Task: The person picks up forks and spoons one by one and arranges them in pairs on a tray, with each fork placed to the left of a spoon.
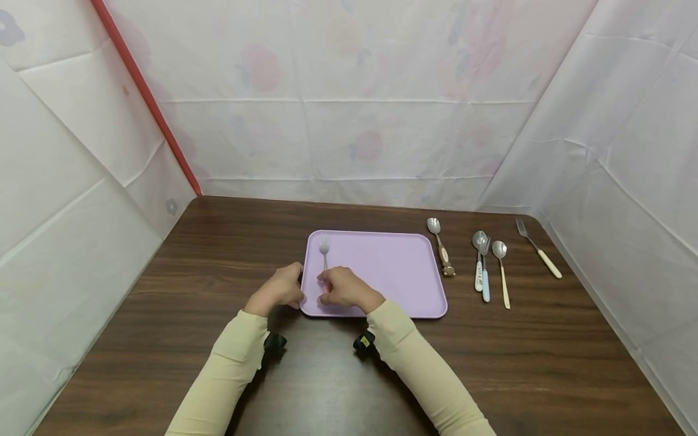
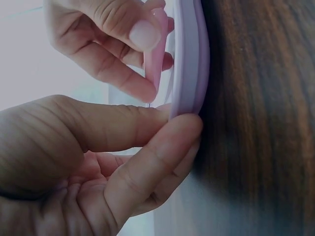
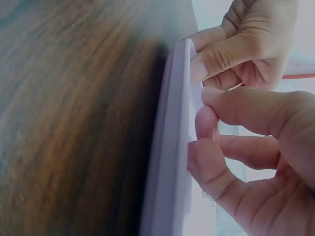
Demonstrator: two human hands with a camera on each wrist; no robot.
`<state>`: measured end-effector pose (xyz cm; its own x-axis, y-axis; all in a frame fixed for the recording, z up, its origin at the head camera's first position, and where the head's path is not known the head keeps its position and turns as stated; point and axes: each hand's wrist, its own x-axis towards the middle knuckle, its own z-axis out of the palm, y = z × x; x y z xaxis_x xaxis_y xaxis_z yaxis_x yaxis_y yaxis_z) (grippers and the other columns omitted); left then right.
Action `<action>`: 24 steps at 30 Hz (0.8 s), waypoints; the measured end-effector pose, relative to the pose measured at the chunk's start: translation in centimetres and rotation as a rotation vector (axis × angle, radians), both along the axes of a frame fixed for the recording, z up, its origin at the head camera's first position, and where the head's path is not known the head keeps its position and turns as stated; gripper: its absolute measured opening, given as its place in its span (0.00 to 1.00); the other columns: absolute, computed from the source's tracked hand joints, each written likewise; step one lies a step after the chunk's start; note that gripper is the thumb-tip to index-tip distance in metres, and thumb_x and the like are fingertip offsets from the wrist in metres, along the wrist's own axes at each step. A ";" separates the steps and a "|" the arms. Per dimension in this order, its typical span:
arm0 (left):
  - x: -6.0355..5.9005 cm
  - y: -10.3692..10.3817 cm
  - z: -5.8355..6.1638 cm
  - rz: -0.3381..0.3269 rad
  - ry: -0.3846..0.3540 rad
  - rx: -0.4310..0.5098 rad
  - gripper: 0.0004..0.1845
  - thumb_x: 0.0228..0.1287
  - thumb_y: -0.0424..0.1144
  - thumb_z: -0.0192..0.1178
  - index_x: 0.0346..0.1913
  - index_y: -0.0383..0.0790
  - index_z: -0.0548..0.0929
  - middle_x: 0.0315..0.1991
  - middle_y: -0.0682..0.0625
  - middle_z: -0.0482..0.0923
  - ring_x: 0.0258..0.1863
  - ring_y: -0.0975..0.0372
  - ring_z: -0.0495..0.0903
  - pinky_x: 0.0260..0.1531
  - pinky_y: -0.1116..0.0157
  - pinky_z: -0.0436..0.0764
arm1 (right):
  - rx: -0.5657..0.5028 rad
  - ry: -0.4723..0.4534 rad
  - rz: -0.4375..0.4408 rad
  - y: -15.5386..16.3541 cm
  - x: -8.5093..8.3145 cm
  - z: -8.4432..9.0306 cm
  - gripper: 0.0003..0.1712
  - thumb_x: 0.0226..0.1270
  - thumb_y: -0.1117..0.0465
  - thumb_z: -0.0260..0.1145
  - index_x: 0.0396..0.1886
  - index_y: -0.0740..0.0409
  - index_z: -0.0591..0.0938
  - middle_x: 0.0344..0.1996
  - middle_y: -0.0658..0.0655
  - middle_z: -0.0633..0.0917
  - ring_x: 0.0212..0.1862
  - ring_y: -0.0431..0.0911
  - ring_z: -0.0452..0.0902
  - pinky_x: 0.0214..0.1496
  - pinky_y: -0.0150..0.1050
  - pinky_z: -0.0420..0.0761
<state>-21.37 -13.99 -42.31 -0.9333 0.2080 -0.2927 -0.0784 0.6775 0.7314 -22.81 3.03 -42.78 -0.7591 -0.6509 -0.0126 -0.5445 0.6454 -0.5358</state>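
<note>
Lilac plastic tray point(image 1: 392, 272) lies flat on the dark wood-grain worktop point(image 1: 218, 254), near the middle. One fork point(image 1: 324, 251) with a pink handle lies on the tray along its left side, tines pointing away from the person.

Hand states:
- Left hand point(image 1: 279, 289): thumb and forefinger pinch the tray's near-left rim; the left wrist view shows the rim point(image 2: 189, 59) between the fingers point(image 2: 147, 167).
- Right hand point(image 1: 345, 289): fingers curled round the pink fork handle point(image 2: 156, 49), pinching it between thumb and fingertips point(image 3: 205, 123), just above the tray surface.

Recommended handling, judged from this position:
1. Keep the left-hand pinch firm so the tray does not slide on the worktop.
2. Hold the fork handle low and level; the grip sits at the handle end, so the tines could swing.
3. Align the fork parallel to the tray's left edge and keep it inside the rim.

Count of items:
- Tray: one.
- Forks: one on the tray, one white-handled fork point(image 1: 538, 248) at far right, and one blue-handled fork point(image 1: 485, 272) whose head overlaps a neighbouring spoon; three in total.
- Spoons: one with a brown handle point(image 1: 440, 245) just right of the tray, one white-handled point(image 1: 478, 260), one slim cream-handled point(image 1: 502, 272); three in total.
</note>
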 end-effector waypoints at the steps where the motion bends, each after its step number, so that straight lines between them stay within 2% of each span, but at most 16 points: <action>1: 0.0 0.0 0.0 -0.001 0.003 -0.001 0.30 0.41 0.16 0.61 0.53 0.23 0.66 0.27 0.40 0.74 0.18 0.56 0.79 0.19 0.65 0.84 | -0.007 -0.009 -0.009 -0.1 0.0 0.0 0.27 0.46 0.64 0.74 0.48 0.70 0.79 0.17 0.47 0.75 0.27 0.39 0.70 0.36 0.30 0.75; 13: 0.1 -0.3 -0.3 0.004 0.001 0.043 0.30 0.40 0.15 0.59 0.53 0.22 0.66 0.26 0.40 0.75 0.18 0.56 0.80 0.19 0.64 0.84 | -0.043 -0.008 -0.115 -0.8 0.1 -0.3 0.31 0.41 0.61 0.77 0.48 0.68 0.79 0.26 0.53 0.81 0.33 0.43 0.74 0.39 0.31 0.77; 24: 0.1 -0.1 -0.2 0.016 -0.013 0.069 0.30 0.42 0.14 0.59 0.54 0.23 0.66 0.28 0.38 0.73 0.20 0.55 0.79 0.20 0.64 0.85 | -0.076 -0.007 -0.154 -1.3 0.7 -0.4 0.31 0.40 0.60 0.78 0.46 0.68 0.80 0.24 0.53 0.80 0.31 0.43 0.73 0.36 0.32 0.77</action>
<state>-21.28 -14.12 -42.47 -0.9330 0.2130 -0.2900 -0.0987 0.6237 0.7754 -22.15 1.73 -43.19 -0.8497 -0.5266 0.0264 -0.4386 0.6782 -0.5897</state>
